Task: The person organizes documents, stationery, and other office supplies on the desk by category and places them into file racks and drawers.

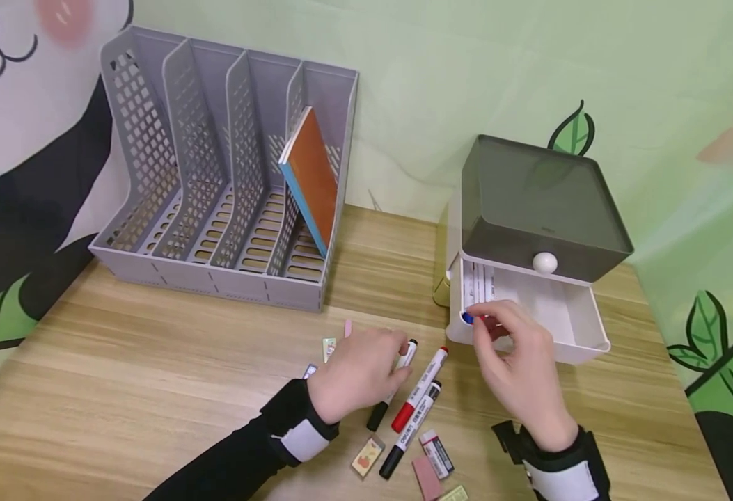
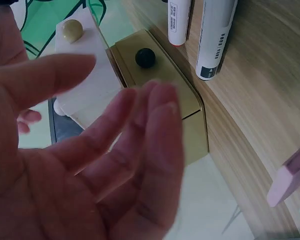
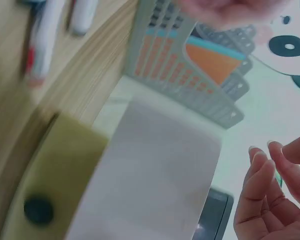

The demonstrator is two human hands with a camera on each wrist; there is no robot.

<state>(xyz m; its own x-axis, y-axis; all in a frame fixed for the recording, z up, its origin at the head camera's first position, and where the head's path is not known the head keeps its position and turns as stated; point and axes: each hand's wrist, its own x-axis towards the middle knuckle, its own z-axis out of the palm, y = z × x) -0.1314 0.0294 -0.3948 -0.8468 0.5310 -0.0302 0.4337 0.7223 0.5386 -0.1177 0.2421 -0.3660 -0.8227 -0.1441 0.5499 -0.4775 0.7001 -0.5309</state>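
Note:
My right hand [image 1: 519, 355] is over the front left corner of a pulled-out white drawer [image 1: 592, 348], thumb and fingertips bent loosely toward each other. Several white markers [image 1: 480, 282] lie along that drawer's left side, and a blue marker end [image 1: 468, 318] shows right beside the fingertips. Nothing appears between the fingers in the right wrist view. My left hand [image 1: 356, 369] hovers above the table with relaxed, empty fingers, partly covering a black marker [image 1: 377, 416]. Just right of it lie a red marker [image 1: 421, 390] and another black marker [image 1: 411, 430].
Erasers, one in a black-and-white sleeve [image 1: 436, 454], one pink [image 1: 427, 479] and one patterned [image 1: 368, 456], lie near the front. A grey file rack [image 1: 291, 296] holds an orange book [image 1: 312, 174]. The drawer unit's dark top [image 1: 548, 202] overhangs the drawer.

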